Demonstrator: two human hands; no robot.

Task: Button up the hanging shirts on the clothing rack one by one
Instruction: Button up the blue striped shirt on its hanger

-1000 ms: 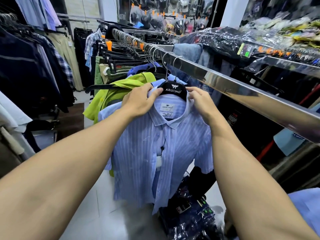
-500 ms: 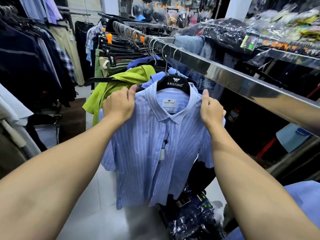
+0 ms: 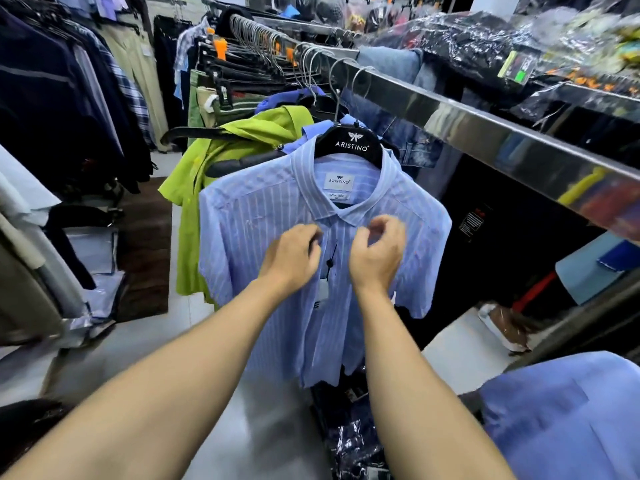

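Head view: my left hand [image 3: 292,254] and right hand [image 3: 375,252] curl at the striped blue shirt [image 3: 263,237] placket under the collar; grip blurred, can't tell. Shirt hangs on the rail [image 3: 485,129]. Top button likely next: pinch, align.

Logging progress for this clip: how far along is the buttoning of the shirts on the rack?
Done: the blue striped shirt hangs squarely on its black hanger, collar laid flat. In hand: the left hand and right hand are at the placket just below the collar, fingers curled; motion blur hides whether either has a grip on a button. Left: lower down the front hangs open, and the green shirt behind looks untouched.
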